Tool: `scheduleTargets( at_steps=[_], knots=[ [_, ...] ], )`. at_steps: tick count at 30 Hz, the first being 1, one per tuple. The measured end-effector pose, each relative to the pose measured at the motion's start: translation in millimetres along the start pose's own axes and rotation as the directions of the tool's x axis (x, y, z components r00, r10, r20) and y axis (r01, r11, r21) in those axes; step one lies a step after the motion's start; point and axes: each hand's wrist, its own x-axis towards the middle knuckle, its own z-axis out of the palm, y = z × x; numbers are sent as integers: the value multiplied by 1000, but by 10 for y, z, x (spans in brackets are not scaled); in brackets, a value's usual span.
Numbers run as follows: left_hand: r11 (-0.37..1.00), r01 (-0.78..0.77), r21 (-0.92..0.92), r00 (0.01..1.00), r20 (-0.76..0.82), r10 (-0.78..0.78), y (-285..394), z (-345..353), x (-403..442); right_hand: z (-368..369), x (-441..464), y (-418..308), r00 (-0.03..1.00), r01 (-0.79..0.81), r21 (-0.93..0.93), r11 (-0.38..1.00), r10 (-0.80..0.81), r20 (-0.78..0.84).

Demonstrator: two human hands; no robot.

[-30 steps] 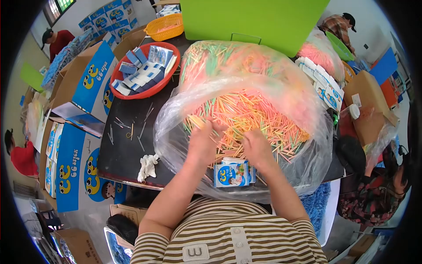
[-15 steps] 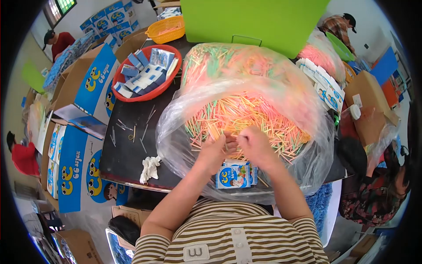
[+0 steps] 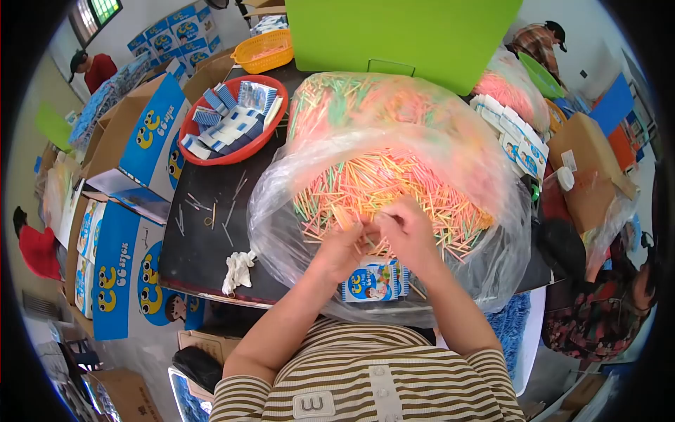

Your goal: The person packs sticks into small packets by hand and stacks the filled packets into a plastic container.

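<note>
A large clear plastic bag point(image 3: 271, 204) lies open before me, full of thin straw-like sticks point(image 3: 422, 186) in pink, orange, yellow and green. My left hand point(image 3: 343, 246) is closed around a small bunch of these sticks, whose ends poke up past the fingers. Close beside it, my right hand point(image 3: 406, 228) has its fingertips pinched together near the left fingers; whatever is between them is too small to tell. Below both hands, several blue-and-white printed packets point(image 3: 373, 283) lie on the front edge of the bag.
A red basket point(image 3: 235, 158) of packets stands at the back left of the black table point(image 3: 204, 243). Nearby are loose sticks and a crumpled white glove-like piece point(image 3: 240, 271). A green panel point(image 3: 401, 32) rises behind the bag. Cartons point(image 3: 116, 281) flank the left; other people work around.
My right hand has shifted slightly, its fingertips now meeting the left fingers. The left hand keeps its bunch of sticks. The view has tilted slightly.
</note>
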Motion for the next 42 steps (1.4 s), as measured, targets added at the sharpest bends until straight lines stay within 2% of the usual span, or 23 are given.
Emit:
scheduleTargets(
  at_steps=[2,4,6,8,9,10,12,13,17,18,20,21,23,25,27,28,30,31,32,34,36,38,42],
  knots=[
    [984,79,-160,994,84,-66,-19,183,-24,113,29,225,998,-47,-6,999,47,42],
    [986,87,-140,989,128,-69,36,172,-56,179,54,386,954,272,-362,891,-300,-22],
    [987,141,-83,919,381,-99,95,2,-54,57,19,282,952,289,-381,878,-306,17],
    [985,125,-115,935,347,-78,37,-126,-2,-84,-41,60,917,394,-275,877,-358,175],
    [984,120,-130,942,326,-72,109,-27,-22,-167,-20,-100,876,267,-347,899,-76,477],
    [992,70,-109,984,171,-51,89,149,-88,-142,-66,-59,881,260,-349,900,-73,468],
    [995,95,18,984,148,-97,41,180,-92,-78,-156,47,876,455,-527,718,-253,411],
    [985,110,130,986,107,-125,16,192,-98,-101,-149,81,856,486,-499,717,-278,435],
    [983,143,118,966,199,-164,40,201,-123,-196,-63,24,882,408,-428,806,-227,413],
    [982,142,122,966,198,-164,121,269,-175,-260,-64,-51,903,309,-231,923,-209,375],
    [769,60,637,957,181,-225,257,410,-284,-305,-66,-128,924,189,-17,982,-172,340],
    [769,70,635,955,179,-235,220,410,-258,-288,-68,-153,909,181,-134,974,-114,400],
    [574,4,819,941,190,-279,115,376,-200,-253,-180,-93,883,238,-291,927,-82,461],
    [661,85,746,931,176,-319,66,377,-178,-331,-348,-86,903,219,-299,929,-76,423],
    [698,198,689,955,24,-295,73,464,-221,-351,-518,-106,949,122,-246,962,-41,314],
    [697,168,697,962,39,-271,35,536,-271,-372,-566,-50,949,106,-247,963,-24,314],
    [644,-85,761,954,248,-167,-105,502,-298,-477,-615,123,970,174,-206,963,-132,205],
    [181,-369,912,929,353,115,-117,495,-309,-599,-643,149,974,180,-360,915,-116,193],
    [185,-368,911,929,353,110,-90,484,-324,-703,-698,192,975,174,-363,916,-110,192],
    [-529,-325,784,929,370,-23,2,439,-356,-856,-821,292,956,61,-529,846,104,276],
    [-545,-355,759,893,448,42,-107,286,-437,-817,-976,474,949,58,-564,824,130,287],
    [-573,-389,721,749,610,259,-127,229,-446,-788,-964,506,968,70,-436,897,44,246],
    [-532,-406,743,731,613,298,-122,172,-442,-663,-704,-2,982,69,-239,969,-23,189]
  ],
)
